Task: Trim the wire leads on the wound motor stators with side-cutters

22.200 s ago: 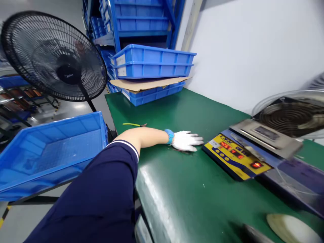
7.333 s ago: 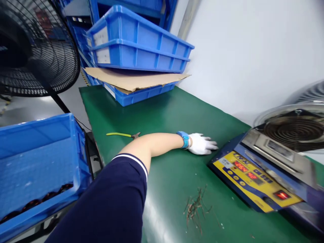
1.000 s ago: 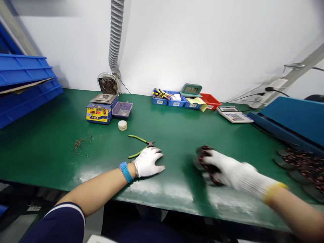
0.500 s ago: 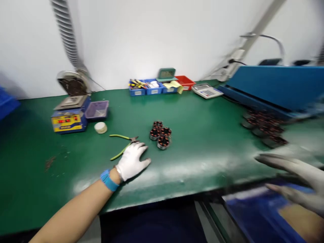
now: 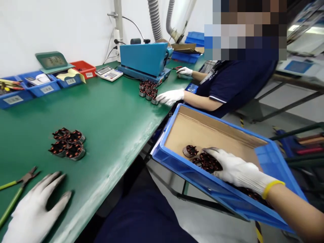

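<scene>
My left hand (image 5: 37, 206), in a white glove with dark fingertips, lies open on the green table, its fingers spread. Beside it are green-handled cutting pliers (image 5: 24, 179). A little beyond stands a small cluster of motor stators (image 5: 75, 151) with copper windings. My right hand (image 5: 234, 167), in a white glove with a yellow cuff, reaches into a blue bin (image 5: 275, 152) lined with cardboard. Its fingers and thumb are apart over several stators (image 5: 208, 161), partly hidden by the hand; no firm hold shows. One stator (image 5: 190, 151) sits just left of the fingertips.
A co-worker's gloved hand (image 5: 170, 97) touches another stator group (image 5: 148, 90) near a blue machine (image 5: 144, 59); their other hand (image 5: 184, 71) is farther back. Along the wall are a calculator (image 5: 108, 73), a red tray (image 5: 83, 68), small blue trays (image 5: 42, 88) and a clock (image 5: 52, 60).
The view has swung right, bringing the co-worker and the whole bin into sight. My right hand has gone into the bin onto the stators. My left hand stays on the table by the pliers.
</scene>
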A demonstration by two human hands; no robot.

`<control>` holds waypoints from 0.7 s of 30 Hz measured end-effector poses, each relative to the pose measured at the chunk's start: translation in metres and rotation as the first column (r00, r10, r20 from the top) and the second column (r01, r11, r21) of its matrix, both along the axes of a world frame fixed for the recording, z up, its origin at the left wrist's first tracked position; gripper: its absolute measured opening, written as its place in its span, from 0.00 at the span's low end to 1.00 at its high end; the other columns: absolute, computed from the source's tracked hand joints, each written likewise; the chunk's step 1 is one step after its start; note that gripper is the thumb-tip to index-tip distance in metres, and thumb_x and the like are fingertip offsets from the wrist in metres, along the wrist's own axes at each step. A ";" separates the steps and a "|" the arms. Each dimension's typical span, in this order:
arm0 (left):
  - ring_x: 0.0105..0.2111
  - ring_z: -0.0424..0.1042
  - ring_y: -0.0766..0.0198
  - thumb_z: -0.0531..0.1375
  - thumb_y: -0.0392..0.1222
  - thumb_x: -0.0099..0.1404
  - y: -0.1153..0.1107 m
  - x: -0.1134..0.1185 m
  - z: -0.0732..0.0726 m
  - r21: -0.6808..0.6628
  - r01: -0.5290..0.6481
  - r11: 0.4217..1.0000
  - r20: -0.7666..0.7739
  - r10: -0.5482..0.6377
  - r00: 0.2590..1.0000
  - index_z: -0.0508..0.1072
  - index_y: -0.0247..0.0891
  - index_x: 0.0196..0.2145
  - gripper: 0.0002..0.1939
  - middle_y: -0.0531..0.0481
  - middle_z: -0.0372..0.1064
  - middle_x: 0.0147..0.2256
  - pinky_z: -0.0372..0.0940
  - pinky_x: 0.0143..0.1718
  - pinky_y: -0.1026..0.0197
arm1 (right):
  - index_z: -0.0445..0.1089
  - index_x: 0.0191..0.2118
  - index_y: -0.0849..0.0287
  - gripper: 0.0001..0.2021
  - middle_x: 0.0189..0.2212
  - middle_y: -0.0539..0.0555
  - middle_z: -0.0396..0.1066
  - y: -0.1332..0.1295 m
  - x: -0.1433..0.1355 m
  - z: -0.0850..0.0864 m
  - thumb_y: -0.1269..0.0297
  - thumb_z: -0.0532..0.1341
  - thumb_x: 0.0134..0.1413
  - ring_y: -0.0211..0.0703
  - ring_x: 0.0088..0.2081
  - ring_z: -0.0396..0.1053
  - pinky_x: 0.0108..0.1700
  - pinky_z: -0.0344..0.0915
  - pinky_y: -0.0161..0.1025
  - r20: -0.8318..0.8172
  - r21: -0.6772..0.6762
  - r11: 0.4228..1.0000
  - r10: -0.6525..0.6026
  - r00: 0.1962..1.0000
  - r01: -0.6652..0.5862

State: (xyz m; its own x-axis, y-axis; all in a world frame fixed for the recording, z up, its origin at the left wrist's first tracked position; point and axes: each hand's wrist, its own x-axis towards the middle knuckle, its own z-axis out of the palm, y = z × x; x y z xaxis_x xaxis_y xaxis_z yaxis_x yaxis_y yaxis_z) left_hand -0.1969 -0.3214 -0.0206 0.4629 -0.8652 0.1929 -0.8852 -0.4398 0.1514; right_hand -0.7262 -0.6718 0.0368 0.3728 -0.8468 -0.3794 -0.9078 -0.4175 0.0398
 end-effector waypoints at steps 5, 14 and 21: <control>0.66 0.65 0.44 0.56 0.57 0.65 0.009 -0.004 0.000 -0.008 -0.042 0.999 -0.061 0.041 0.997 0.63 0.61 0.61 0.26 0.53 0.64 0.65 0.61 0.68 0.39 | 0.63 0.69 0.53 0.37 0.67 0.66 0.61 -0.006 0.001 -0.006 0.63 0.60 0.49 0.66 0.61 0.68 0.58 0.69 0.55 0.011 -0.028 0.996 0.085 0.996 -0.085; 0.64 0.67 0.46 0.52 0.61 0.68 0.004 -0.015 0.015 0.006 -0.066 0.998 -0.077 0.066 0.995 0.68 0.49 0.57 0.26 0.46 0.67 0.63 0.62 0.68 0.42 | 0.65 0.67 0.49 0.38 0.65 0.65 0.63 -0.011 0.004 -0.012 0.59 0.62 0.47 0.67 0.47 0.78 0.43 0.77 0.58 -0.036 -0.099 0.989 0.102 0.994 -0.106; 0.66 0.65 0.45 0.49 0.63 0.68 0.001 -0.015 0.018 0.040 -0.078 0.996 -0.091 0.081 0.993 0.72 0.42 0.57 0.30 0.42 0.66 0.64 0.61 0.68 0.42 | 0.55 0.73 0.47 0.40 0.73 0.65 0.50 -0.002 0.006 -0.017 0.61 0.60 0.53 0.63 0.42 0.79 0.38 0.76 0.52 -0.001 -0.132 0.972 0.194 0.981 -0.193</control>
